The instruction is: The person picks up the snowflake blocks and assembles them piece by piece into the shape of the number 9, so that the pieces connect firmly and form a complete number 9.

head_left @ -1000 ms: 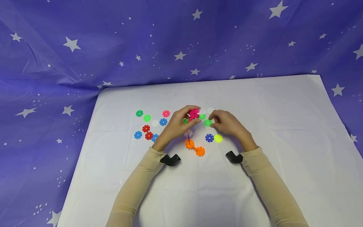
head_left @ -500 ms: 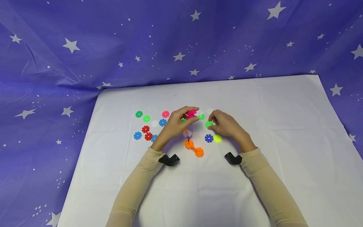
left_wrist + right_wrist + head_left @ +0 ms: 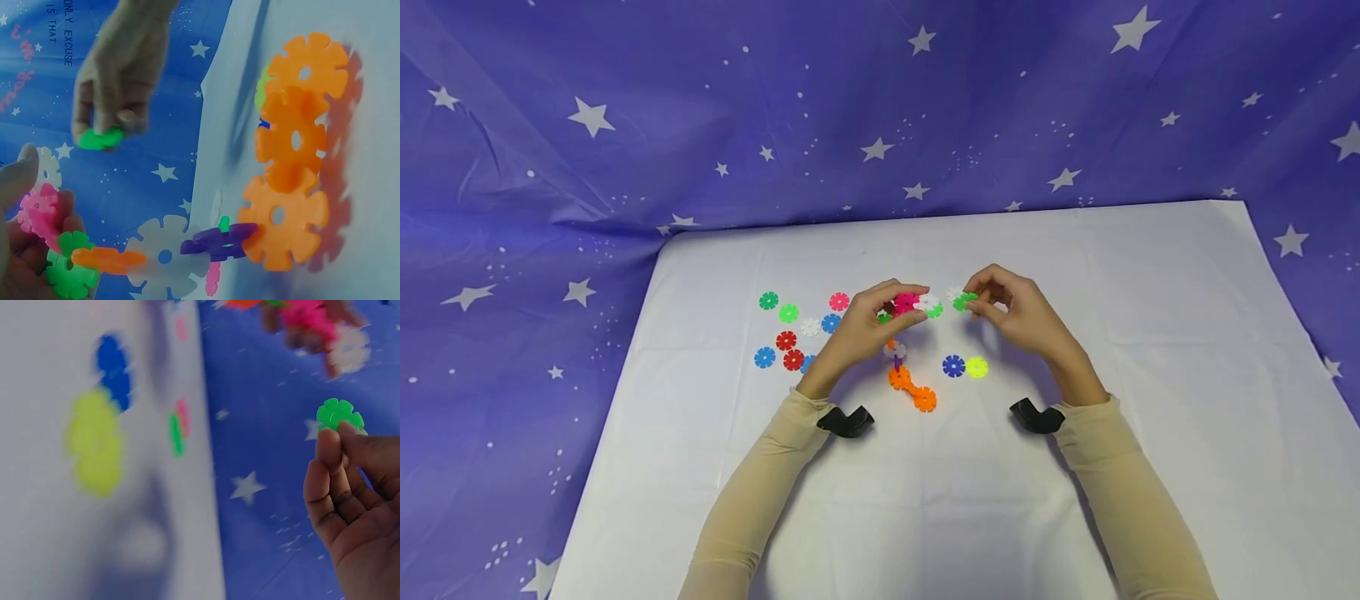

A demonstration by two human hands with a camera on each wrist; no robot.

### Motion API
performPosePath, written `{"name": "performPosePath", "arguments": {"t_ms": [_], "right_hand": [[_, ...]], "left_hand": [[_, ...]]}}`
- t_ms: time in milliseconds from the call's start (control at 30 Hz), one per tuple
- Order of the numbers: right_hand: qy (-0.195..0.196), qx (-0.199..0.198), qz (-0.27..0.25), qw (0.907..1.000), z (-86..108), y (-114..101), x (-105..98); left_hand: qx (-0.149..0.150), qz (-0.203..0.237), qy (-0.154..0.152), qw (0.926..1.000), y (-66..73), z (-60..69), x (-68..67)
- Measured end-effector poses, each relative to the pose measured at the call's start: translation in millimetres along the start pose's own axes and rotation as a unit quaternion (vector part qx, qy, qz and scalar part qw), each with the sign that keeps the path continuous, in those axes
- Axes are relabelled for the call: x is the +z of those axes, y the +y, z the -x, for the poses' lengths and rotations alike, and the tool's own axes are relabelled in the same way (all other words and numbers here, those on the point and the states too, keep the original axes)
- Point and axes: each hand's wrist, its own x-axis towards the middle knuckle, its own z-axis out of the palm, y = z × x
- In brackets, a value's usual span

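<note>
My left hand (image 3: 868, 329) grips a chain of notched plastic snowflake discs. Its upper end has a white disc (image 3: 49, 169) and a pink disc (image 3: 39, 209). Below these come a green disc (image 3: 72, 278), an orange one, a whitish one (image 3: 150, 256), a purple disc (image 3: 215, 242) and several orange discs (image 3: 306, 206), which hang over the tabletop. To the right, my right hand (image 3: 1018, 321) pinches a single green disc (image 3: 338, 414) between thumb and fingertips, apart from the chain. Part of the chain is hidden behind my left fingers in the head view.
Loose discs lie flat on the white cloth (image 3: 1112, 517): red (image 3: 786, 340), blue (image 3: 764, 357), green (image 3: 768, 300), white and pink (image 3: 839, 301) ones on the left. A dark blue disc (image 3: 953, 366) and a yellow disc (image 3: 977, 367) lie between the forearms. A starry curtain hangs behind.
My right hand has risen and moved right, lifting the green disc up off the table. The left hand keeps the chain, whose white end disc now shows more clearly.
</note>
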Motion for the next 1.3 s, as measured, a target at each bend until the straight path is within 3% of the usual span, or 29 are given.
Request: {"name": "performPosePath", "arguments": {"t_ms": [167,900,1300], "right_hand": [[0.000,-0.015,-0.028,0.9995,1.9,-14.2,-2.0],[-0.007,-0.030,-0.049,0.9983,2.8,-23.1,5.6],[0.037,-0.093,-0.064,0.9929,0.1,-23.0,16.9]], "left_hand": [[0.006,-0.003,-0.004,1.0000,4.1,-0.6,0.3],[0.004,-0.010,-0.012,0.9999,8.5,0.7,1.9],[-0.001,0.023,0.007,0.9997,10.2,0.8,6.2]]}}
